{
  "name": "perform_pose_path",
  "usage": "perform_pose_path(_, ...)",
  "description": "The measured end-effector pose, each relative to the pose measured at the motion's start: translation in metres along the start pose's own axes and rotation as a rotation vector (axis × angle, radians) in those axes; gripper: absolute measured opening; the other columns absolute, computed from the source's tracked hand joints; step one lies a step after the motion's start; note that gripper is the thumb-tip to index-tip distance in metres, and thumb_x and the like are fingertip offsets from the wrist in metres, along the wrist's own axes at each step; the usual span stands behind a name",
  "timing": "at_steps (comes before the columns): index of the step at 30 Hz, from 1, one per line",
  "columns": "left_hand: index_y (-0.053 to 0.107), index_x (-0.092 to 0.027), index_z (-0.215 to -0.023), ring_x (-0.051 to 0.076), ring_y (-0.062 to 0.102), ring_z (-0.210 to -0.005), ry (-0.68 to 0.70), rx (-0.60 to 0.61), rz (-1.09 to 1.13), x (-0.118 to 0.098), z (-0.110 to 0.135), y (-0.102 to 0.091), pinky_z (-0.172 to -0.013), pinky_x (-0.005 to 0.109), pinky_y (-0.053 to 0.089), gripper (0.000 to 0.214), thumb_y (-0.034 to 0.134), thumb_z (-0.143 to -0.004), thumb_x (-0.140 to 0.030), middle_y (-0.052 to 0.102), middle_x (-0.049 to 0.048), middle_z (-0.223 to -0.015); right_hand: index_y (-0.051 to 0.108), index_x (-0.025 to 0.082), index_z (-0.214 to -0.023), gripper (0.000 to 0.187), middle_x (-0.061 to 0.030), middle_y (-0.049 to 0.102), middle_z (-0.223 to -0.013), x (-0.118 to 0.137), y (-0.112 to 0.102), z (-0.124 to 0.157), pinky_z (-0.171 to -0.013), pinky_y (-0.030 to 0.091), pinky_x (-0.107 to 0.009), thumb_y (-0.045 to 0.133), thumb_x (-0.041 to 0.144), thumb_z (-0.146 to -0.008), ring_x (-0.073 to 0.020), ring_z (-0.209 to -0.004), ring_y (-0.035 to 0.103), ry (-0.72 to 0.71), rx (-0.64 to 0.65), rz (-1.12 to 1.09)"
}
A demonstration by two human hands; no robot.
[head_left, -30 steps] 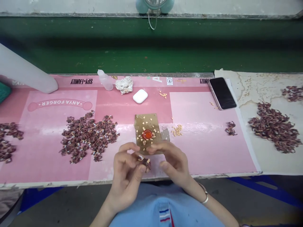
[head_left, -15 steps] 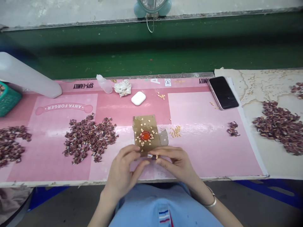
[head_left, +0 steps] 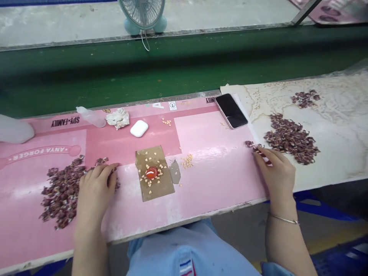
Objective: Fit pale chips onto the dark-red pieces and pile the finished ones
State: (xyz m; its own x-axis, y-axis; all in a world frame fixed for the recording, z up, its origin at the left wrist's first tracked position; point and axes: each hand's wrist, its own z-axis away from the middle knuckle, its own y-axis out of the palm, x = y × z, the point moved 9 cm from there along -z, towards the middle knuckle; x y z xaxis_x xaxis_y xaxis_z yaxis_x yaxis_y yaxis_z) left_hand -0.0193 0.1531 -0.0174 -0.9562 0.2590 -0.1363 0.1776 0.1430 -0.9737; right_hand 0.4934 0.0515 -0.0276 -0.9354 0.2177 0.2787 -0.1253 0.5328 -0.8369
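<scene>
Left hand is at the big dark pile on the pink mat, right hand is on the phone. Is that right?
The right hand isn't on the phone: the head view shows it at the small dark cluster near the right edge of the pink mat. The left hand is at the big dark pile.

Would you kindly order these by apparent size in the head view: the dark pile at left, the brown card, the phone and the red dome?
1. Dark pile, partly hidden by the left hand
2. Brown card
3. Phone
4. Red dome, clearly the smallest
</scene>
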Motion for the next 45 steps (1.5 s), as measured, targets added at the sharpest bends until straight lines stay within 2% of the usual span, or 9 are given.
perform_pose_path(5, 0.069, -0.023, -0.104, 0.033, 0.067, -0.09, 0.06, -0.004, -0.036, -0.008, -0.002, -0.007, -0.081, 0.044, 0.045, 0.029, 0.042, -0.099, -0.033, 0.073, 0.0105, -0.096, 0.077, 0.018, -0.11, 0.037, -0.018, 0.075, -0.107, 0.02, -0.002, 0.002, -0.084, 0.058, -0.048, 0.055, 0.047, -0.1, -0.0332, -0.097, 0.07, -0.056, -0.02, -0.013)
perform_pose_path(7, 0.068, -0.023, -0.106, 0.032, 0.066, -0.088, 0.047, -0.046, -0.029, -0.007, 0.001, -0.011, -0.081, 0.044, 0.046, 0.028, 0.043, -0.099, -0.034, 0.072, 0.0113, -0.096, 0.076, 0.019, -0.11, 0.03, -0.0157, 0.076, -0.106, 0.052, 0.002, 0.008, -0.087, 0.058, -0.049, 0.057, 0.04, -0.1, -0.0312, -0.097, 0.07, -0.105, -0.006, -0.108)
perform_pose_path(10, 0.069, -0.024, -0.109, 0.031, 0.065, -0.088, 0.048, -0.119, -0.005, -0.004, 0.007, -0.018, -0.087, 0.046, 0.047, 0.024, 0.049, -0.098, -0.029, 0.071, 0.012, -0.098, 0.076, 0.022, -0.106, 0.021, -0.0102, 0.076, -0.101, 0.116, 0.026, 0.02, -0.082, 0.06, -0.041, 0.058, 0.032, -0.101, -0.0249, -0.092, 0.071, -0.266, 0.204, -0.329)
perform_pose_path(13, 0.071, -0.025, -0.112, 0.031, 0.065, -0.092, 0.02, -0.197, 0.03, 0.001, 0.015, -0.028, -0.092, 0.049, 0.047, 0.023, 0.057, -0.094, -0.023, 0.07, 0.0115, -0.099, 0.076, 0.023, -0.103, 0.019, -0.0074, 0.076, -0.094, 0.16, 0.041, 0.027, -0.077, 0.06, -0.036, 0.058, 0.027, -0.102, -0.0217, -0.087, 0.07, -0.37, 0.291, -0.407)
perform_pose_path(20, 0.074, -0.022, -0.108, 0.027, 0.063, -0.092, -0.226, -0.38, 0.126, 0.022, 0.038, -0.045, -0.086, 0.046, 0.054, 0.021, 0.06, -0.093, -0.024, 0.063, 0.0101, -0.097, 0.078, 0.024, -0.096, 0.02, -0.0057, 0.077, -0.092, 0.184, 0.053, 0.022, -0.07, 0.058, -0.033, 0.059, 0.025, -0.101, -0.0192, -0.08, 0.069, -0.448, 0.317, -0.374)
perform_pose_path(28, 0.075, -0.025, -0.101, 0.022, 0.059, -0.089, -0.175, -0.308, 0.415, 0.004, 0.045, -0.044, -0.082, 0.039, 0.052, 0.012, 0.065, -0.093, -0.027, 0.058, 0.0055, -0.093, 0.072, 0.021, -0.084, 0.024, -0.0054, 0.075, -0.084, 0.2, 0.046, 0.024, -0.066, 0.053, -0.03, 0.054, 0.014, -0.097, -0.017, -0.071, 0.065, -0.529, 0.247, -0.218)
perform_pose_path(35, 0.077, -0.03, -0.097, 0.02, 0.065, -0.098, -0.151, -0.167, 0.746, -0.038, 0.046, -0.036, -0.088, 0.034, 0.055, 0.014, 0.066, -0.094, -0.022, 0.066, 0.0037, -0.103, 0.073, 0.022, -0.084, 0.016, -0.0049, 0.074, -0.081, 0.193, 0.04, 0.015, -0.059, 0.057, -0.029, 0.06, 0.019, -0.093, -0.0173, -0.071, 0.069, -0.304, 0.304, -0.523)
perform_pose_path(40, 0.081, -0.031, -0.096, 0.021, 0.07, -0.096, -0.183, 0.063, 1.041, -0.08, 0.044, -0.02, -0.086, 0.032, 0.058, 0.015, 0.07, -0.091, -0.023, 0.075, 0.0039, -0.102, 0.072, 0.022, -0.084, 0.011, -0.0023, 0.072, -0.075, 0.244, 0.013, 0.024, -0.05, 0.053, -0.023, 0.065, 0.016, -0.09, -0.014, -0.064, 0.066, -0.283, 0.413, -0.949)
perform_pose_path(45, 0.08, -0.028, -0.087, 0.021, 0.069, -0.093, -0.233, 0.114, 1.194, -0.095, 0.041, -0.009, -0.083, 0.031, 0.057, 0.01, 0.07, -0.09, -0.026, 0.073, 0.0062, -0.096, 0.07, 0.022, -0.089, 0.01, -0.0021, 0.072, -0.079, 0.287, 0.001, 0.036, -0.059, 0.059, -0.023, 0.066, 0.013, -0.089, -0.0131, -0.068, 0.068, -0.359, 0.398, -1.089)
